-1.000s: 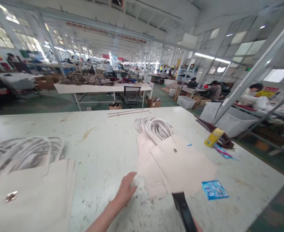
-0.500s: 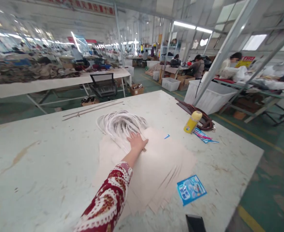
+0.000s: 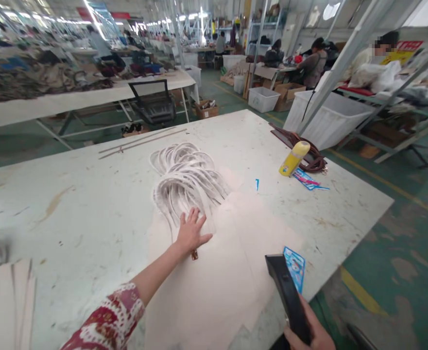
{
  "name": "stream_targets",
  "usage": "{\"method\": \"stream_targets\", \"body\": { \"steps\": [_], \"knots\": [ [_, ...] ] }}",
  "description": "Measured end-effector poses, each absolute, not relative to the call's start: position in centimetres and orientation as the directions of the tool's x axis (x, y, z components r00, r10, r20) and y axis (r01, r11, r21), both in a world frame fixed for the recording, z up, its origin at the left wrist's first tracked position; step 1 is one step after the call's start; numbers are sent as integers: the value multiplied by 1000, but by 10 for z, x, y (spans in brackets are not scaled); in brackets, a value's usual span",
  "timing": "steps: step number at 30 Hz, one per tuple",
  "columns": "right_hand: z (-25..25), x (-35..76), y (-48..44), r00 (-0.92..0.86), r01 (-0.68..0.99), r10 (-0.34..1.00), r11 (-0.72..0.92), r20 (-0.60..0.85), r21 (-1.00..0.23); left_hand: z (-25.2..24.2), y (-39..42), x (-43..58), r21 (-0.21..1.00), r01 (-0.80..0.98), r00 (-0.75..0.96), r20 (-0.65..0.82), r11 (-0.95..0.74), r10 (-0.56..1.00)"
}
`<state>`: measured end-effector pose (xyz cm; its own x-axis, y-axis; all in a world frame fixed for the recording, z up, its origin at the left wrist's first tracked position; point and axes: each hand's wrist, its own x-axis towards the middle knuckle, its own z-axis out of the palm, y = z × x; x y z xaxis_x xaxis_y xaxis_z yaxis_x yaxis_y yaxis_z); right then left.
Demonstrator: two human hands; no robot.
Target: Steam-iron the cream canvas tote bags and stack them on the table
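A stack of pale pink tote bags [image 3: 228,262] lies flat on the white worktable [image 3: 90,184], their white handles [image 3: 188,175] fanned toward the far side. My left hand [image 3: 191,232] rests flat on the top bag near the handles, fingers spread, beside a small metal clasp [image 3: 194,254]. My right hand [image 3: 308,333] is at the bottom edge, closed round a black flat tool [image 3: 288,296] that points up over the table's near edge.
A yellow bottle [image 3: 294,158], dark straps [image 3: 301,143] and blue packets [image 3: 294,266] lie on the table's right side. Another bag stack [image 3: 6,301] sits at bottom left. Thin rods [image 3: 141,142] lie at the far edge. White bins [image 3: 330,119], tables and seated people lie beyond.
My left hand has pulled back toward me, dragging the bag stack nearer. The black tool in my right hand has come up into view. The camera has tipped downward.
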<state>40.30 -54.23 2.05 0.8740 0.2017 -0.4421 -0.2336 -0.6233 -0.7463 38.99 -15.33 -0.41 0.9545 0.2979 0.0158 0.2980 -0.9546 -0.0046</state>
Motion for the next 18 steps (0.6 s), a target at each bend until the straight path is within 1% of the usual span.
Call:
{"method": "stream_targets", "body": {
  "steps": [2,4,7,8,10,12,14,16,18],
  "knots": [
    [19,395,-541,843,-194,288,-626,-455,-755,-5,-161,359,13,287,958,13,-958,287],
    [24,387,-532,807,-120,384,-636,-448,-763,-5,-168,335,31,308,951,13,-951,308],
    [44,380,-501,772,-4,521,-568,-363,-823,-3,-184,309,55,407,911,52,-912,409],
    [52,381,-486,754,-2,552,-541,-357,-841,-2,-192,302,64,439,894,72,-896,443],
    [66,389,-451,682,-50,609,-513,-405,-857,-2,-213,288,88,450,884,101,-889,457],
    [75,406,-413,603,-122,641,-514,-475,-849,-4,-235,274,120,383,913,99,-916,395],
    [79,428,-377,564,-177,641,-521,-520,-835,-6,-253,263,158,321,938,85,-934,337],
    [78,445,-351,577,-206,615,-527,-537,-824,-8,-262,255,193,307,943,73,-932,325],
    [77,453,-336,610,-197,591,-532,-528,-824,-9,-264,251,220,315,940,64,-923,336]
  ]
}}
